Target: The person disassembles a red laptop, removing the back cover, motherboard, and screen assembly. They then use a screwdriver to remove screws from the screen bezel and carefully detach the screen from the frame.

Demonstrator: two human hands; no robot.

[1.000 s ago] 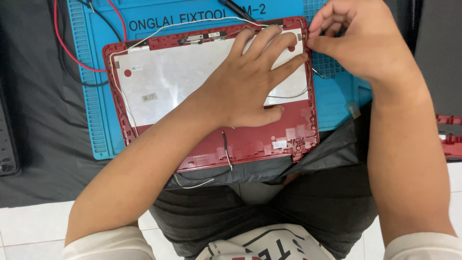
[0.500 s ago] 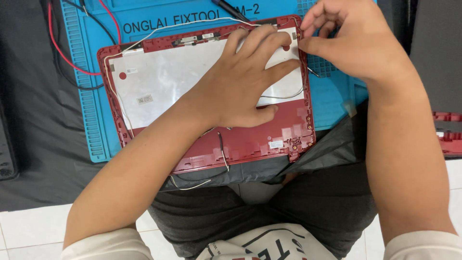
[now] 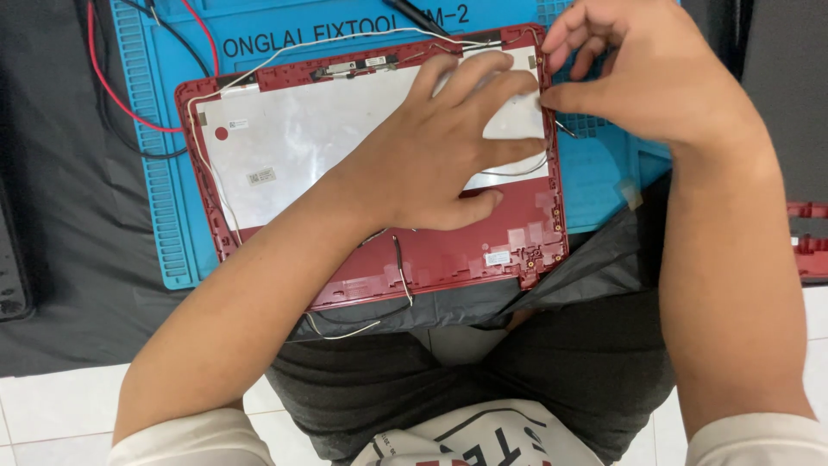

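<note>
The red laptop lid shell (image 3: 379, 250) lies open side up on the blue repair mat (image 3: 164, 173), its long axis running left to right across my view and its near edge hanging past the mat toward my lap. My left hand (image 3: 440, 147) rests flat on the silvery inner panel (image 3: 302, 147) of the shell, fingers spread and apart, pressing down and gripping nothing. My right hand (image 3: 655, 78) sits at the shell's far right corner, thumb and forefinger drawn together at the rim where a thin white cable (image 3: 345, 45) ends; I judge the grip pinched on that cable or a small part there, but the pinch is too small for me to tell which. The right hand is the nearer one to that corner, and the rim lies just to its left.

Inside the shell, the white cable runs along the top edge and down the left side, and a black wire (image 3: 401, 272) and another pale lead trail out over the shell's near edge. Beyond the shell's left corner, red and black leads (image 3: 108, 86) loop across the mat. The mat rests on a dark cloth (image 3: 69, 259) over the counter, left of the shell
</note>
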